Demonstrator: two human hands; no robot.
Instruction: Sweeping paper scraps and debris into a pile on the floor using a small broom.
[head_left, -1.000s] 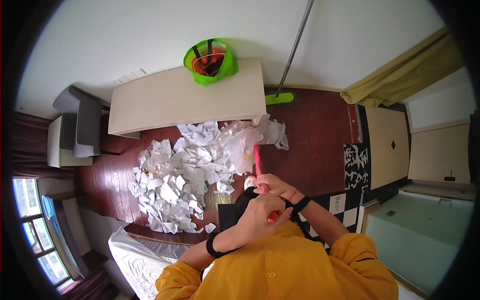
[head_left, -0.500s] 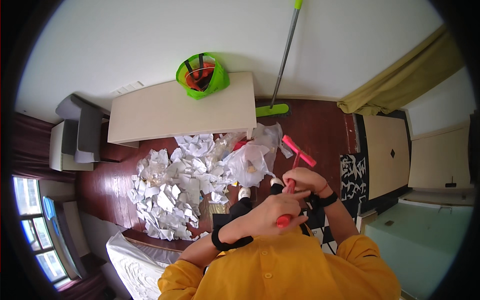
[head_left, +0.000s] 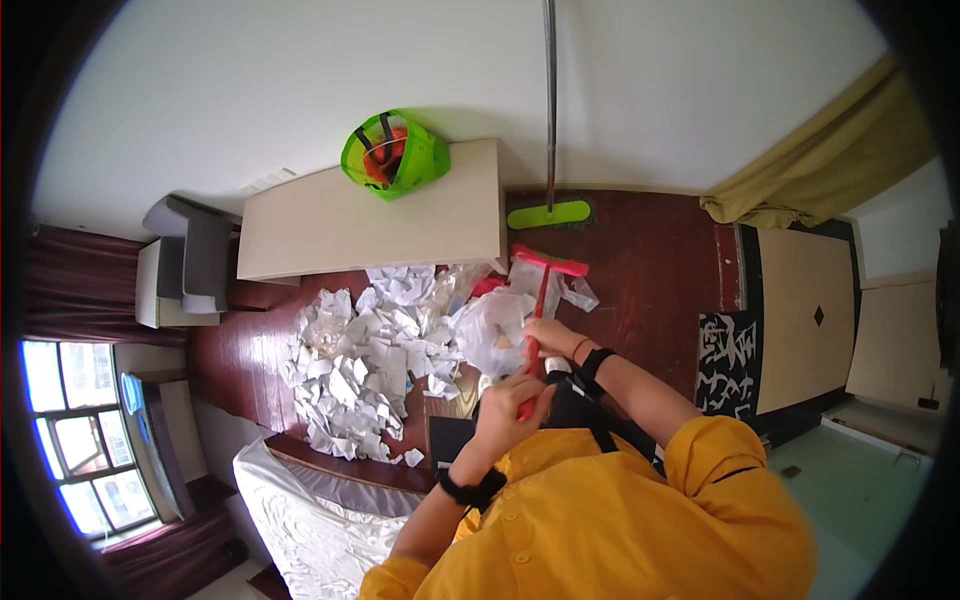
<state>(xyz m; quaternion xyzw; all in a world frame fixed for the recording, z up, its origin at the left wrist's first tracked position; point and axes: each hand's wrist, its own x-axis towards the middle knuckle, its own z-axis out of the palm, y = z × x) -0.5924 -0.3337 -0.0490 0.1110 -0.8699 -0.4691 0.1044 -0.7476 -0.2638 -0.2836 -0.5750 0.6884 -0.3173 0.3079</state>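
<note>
My left hand [head_left: 508, 412] is wrapped round the end of a red handle. Farther along that handle my right hand [head_left: 548, 342] grips it too. It belongs to a broom with a bright pink head [head_left: 552, 262], which points away from me over the edge of some clear plastic bags [head_left: 490, 335]. Whether the head touches the bags or the floor, I cannot tell. To the left of the bags spreads a large heap of torn white paper [head_left: 350, 385] on the dark red floor.
A pale bench [head_left: 370, 235] stands along the wall, bearing a green bag [head_left: 420, 165] with orange stuff inside. A second broom [head_left: 550, 214], green-headed, leans upright against the wall. A grey chair [head_left: 200, 260] is at the left, a white-covered bed [head_left: 290, 520] near my left side.
Both hands have swung the pink broom left and away from me, its head now near the bench's right end. My view has shifted a little. The paper heap looks much the same.
</note>
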